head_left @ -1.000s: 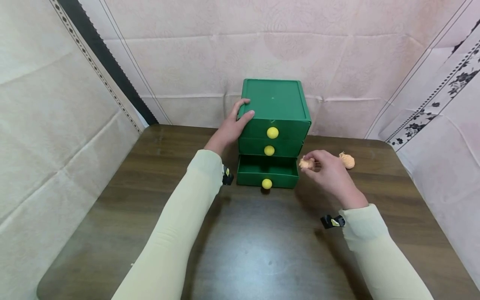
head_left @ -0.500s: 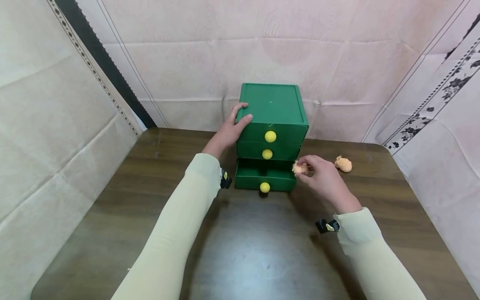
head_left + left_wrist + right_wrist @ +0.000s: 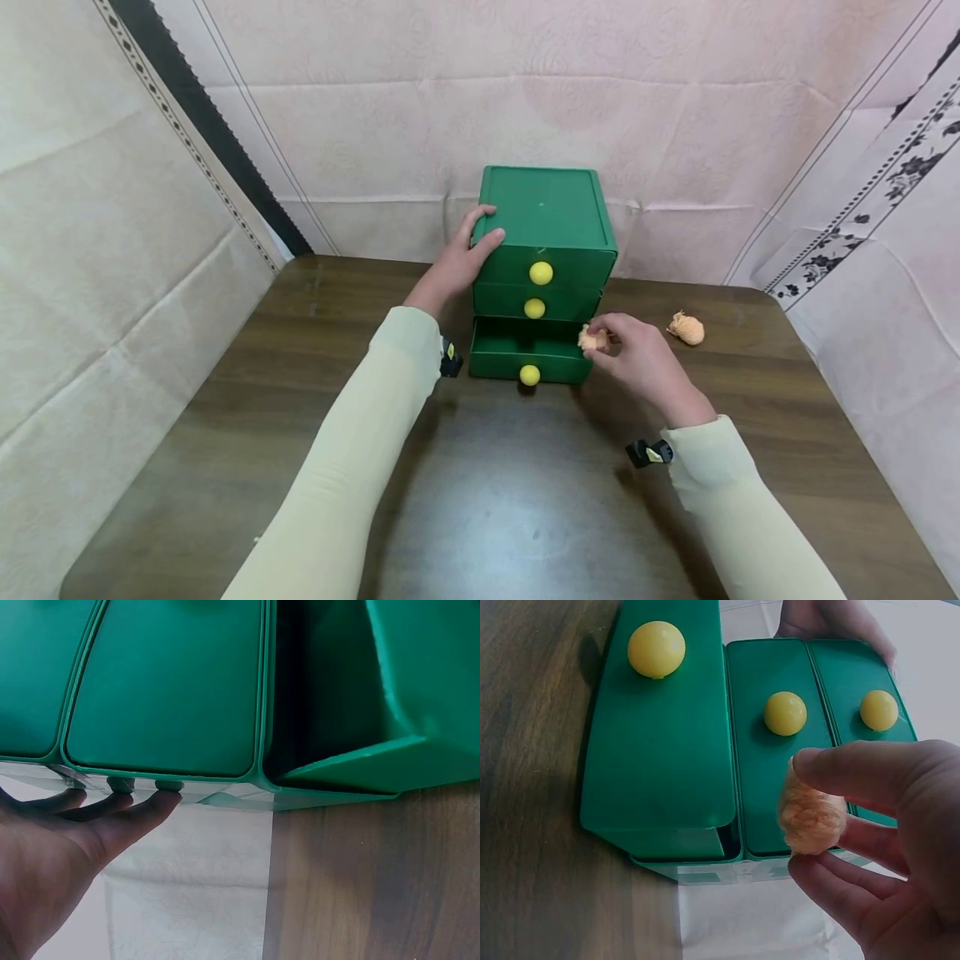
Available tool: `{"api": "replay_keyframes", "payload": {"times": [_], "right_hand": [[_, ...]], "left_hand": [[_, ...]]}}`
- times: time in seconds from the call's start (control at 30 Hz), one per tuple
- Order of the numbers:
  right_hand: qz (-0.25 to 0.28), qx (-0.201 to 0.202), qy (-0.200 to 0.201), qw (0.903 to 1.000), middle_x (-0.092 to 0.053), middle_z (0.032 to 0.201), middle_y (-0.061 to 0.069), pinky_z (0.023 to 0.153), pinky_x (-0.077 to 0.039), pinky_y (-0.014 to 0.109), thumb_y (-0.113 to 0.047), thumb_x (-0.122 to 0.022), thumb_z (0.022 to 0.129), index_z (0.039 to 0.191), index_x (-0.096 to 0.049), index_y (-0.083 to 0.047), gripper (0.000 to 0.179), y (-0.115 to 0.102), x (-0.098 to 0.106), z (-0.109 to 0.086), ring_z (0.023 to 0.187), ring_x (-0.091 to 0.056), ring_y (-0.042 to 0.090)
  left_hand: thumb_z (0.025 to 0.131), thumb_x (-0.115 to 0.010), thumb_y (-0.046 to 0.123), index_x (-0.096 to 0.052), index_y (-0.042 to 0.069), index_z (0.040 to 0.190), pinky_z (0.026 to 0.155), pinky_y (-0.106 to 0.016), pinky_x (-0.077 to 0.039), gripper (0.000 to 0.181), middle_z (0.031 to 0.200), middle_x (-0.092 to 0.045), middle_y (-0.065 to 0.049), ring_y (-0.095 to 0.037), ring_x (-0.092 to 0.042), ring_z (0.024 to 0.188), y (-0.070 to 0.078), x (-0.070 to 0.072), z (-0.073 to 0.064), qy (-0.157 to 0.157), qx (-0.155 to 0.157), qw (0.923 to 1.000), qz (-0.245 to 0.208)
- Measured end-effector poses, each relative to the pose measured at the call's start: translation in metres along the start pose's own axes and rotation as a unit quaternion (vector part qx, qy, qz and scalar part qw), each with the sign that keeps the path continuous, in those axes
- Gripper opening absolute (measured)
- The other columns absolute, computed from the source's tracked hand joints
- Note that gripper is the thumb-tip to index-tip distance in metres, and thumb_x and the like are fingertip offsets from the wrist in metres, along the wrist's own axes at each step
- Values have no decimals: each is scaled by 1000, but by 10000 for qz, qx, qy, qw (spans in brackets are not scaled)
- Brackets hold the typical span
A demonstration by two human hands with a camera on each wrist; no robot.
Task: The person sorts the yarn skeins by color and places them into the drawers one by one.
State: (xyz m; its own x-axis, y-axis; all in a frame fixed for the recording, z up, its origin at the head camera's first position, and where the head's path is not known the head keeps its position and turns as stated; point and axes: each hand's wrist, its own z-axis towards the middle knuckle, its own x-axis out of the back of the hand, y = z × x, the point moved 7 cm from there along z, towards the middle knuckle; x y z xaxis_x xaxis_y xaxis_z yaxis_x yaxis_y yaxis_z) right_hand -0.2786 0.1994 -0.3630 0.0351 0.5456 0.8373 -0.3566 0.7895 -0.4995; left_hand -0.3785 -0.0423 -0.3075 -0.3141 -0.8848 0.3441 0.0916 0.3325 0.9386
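Note:
A green three-drawer cabinet (image 3: 547, 208) with yellow ball knobs stands at the table's back, its bottom drawer (image 3: 495, 367) pulled out. My left hand (image 3: 453, 262) rests against the cabinet's upper left side, fingertips touching the side in the left wrist view. Between thumb and fingers, my right hand (image 3: 637, 358) pinches a small peach-coloured yarn ball (image 3: 592, 338) with a wrinkled surface. In the head view it overlaps the right end of the open drawer; in the right wrist view this yarn ball (image 3: 810, 817) appears in front of the middle drawer's face.
Another peach-coloured yarn ball (image 3: 686, 328) with a small tuft lies on the table to the right. Pale cloth (image 3: 555, 117) hangs behind the wooden table (image 3: 487, 500) and at both sides.
My right hand has carried the yarn ball left, from beside the open drawer to over its right end. The left hand stays against the cabinet. The head view has shifted slightly.

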Motion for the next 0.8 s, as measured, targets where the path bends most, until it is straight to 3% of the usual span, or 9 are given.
{"api": "replay_keyframes", "payload": {"times": [0.8], "right_hand": [[84, 224, 67, 9997, -62, 121, 9, 89, -52, 47, -15, -72, 88, 107, -65, -11, 21, 2, -22, 12, 100, -60, 26]], "left_hand": [[100, -44, 49, -21, 39, 147, 112, -50, -30, 53, 159, -15, -5, -29, -31, 139, -2, 0, 1, -5, 0, 10000, -74]]}}
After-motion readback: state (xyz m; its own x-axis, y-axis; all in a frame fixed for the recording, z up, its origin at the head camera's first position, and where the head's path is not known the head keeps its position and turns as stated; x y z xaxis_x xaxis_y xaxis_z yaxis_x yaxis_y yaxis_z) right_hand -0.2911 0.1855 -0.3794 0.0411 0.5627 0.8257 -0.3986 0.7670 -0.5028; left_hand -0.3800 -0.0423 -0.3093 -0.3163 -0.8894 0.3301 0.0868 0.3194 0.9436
